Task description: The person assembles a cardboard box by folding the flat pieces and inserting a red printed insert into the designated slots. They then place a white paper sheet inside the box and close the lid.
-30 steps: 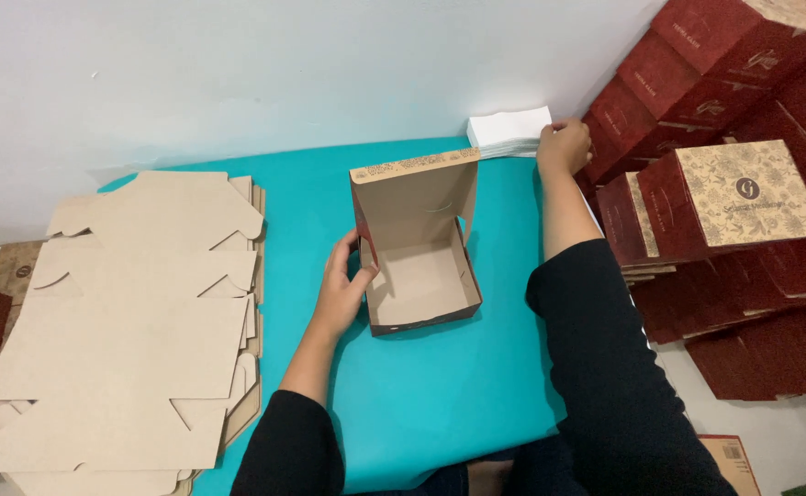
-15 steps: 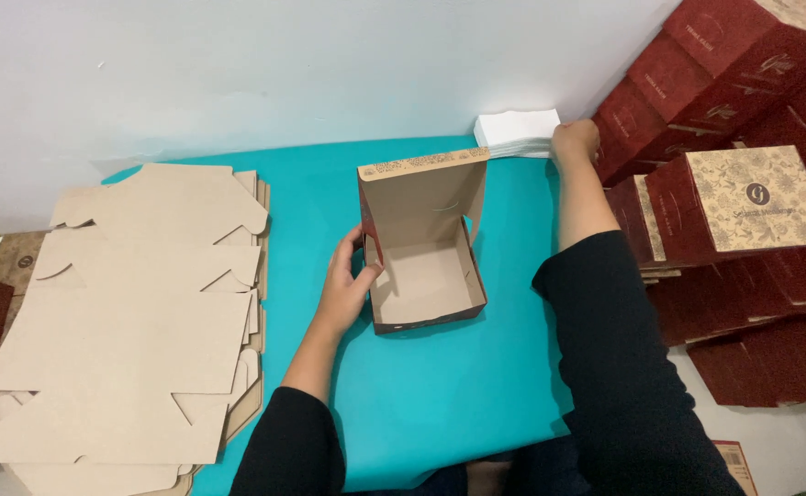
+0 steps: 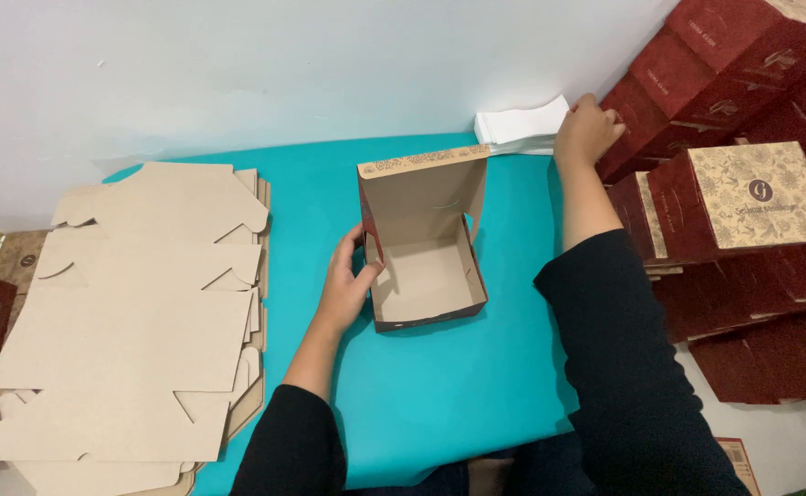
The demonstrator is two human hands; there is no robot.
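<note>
Left hand (image 3: 348, 280) clasping the open box's (image 3: 424, 276) left wall, steadying it on the bench (image 3: 440, 395) between both hands. Right hand (image 3: 587, 129) reaching far, fingers curled on the white sheets (image 3: 520, 127), apparently pinching one. Flat blanks (image 3: 128, 312) stacked left of the left hand.

Open brown cardboard box (image 3: 426, 266) sits mid-table with its lid up, maroon outside. Flat unfolded box blanks (image 3: 128, 321) are stacked on the left. Maroon finished boxes (image 3: 743, 138) pile up on the right, one showing a beige patterned lid (image 3: 761, 195).

Open teal mat (image 3: 440, 404) between flat cardboard stack (image 3: 137, 312) and, seemingly, red boxes (image 3: 743, 230).
</note>
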